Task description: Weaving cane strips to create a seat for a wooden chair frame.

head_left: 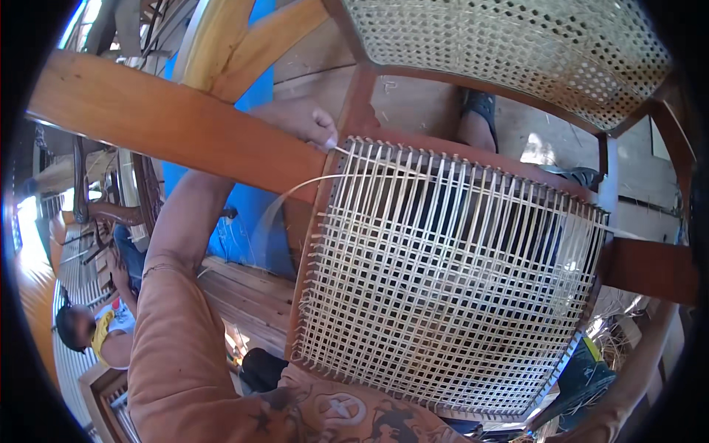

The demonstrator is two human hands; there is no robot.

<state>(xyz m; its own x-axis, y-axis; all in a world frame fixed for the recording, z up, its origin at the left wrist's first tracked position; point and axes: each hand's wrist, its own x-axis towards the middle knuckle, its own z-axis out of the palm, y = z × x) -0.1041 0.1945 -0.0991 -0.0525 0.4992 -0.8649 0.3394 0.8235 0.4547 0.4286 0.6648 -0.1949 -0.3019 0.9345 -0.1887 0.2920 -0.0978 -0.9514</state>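
The woven cane seat (443, 310) is filling the middle and right, its near part showing a tight grid and its far part mostly lengthwise strands. At its far left corner your left hand (303, 122) is reaching beneath the wooden armrest (185, 125), fingers pinching a pale strand (341, 150); your right fingers' state you cannot tell. Farther out, a cane backrest (502, 52) is standing on the far right.
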